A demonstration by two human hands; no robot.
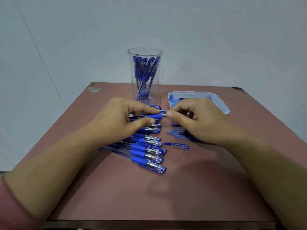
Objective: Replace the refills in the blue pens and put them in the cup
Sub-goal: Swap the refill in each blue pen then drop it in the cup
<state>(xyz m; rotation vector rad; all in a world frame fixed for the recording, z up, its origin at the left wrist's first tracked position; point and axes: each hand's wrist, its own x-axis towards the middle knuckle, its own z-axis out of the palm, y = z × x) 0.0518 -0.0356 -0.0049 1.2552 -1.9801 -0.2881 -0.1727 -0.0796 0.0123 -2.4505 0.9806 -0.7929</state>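
Bench (182, 196): reddish-brown top, pale grey wall behind.
Pen (156, 116): held level in front of the cup.
Left hand (116, 120): grips its blue sleeve.
Right hand (197, 117): pinches its tip end.
Cup (145, 77): clear, upright, holding pens.
Loose pens (147, 151): rowed under the left hand.
Refills (178, 134): beneath the right hand.
Tray (222, 103): white, right of the cup.

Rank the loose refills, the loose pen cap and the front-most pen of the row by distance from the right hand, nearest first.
1. Loose refills: lying partly under the right hand.
2. Loose pen cap: just on the person's side of that hand, slightly left.
3. Front-most pen: farther left than the cap, closest to the person.
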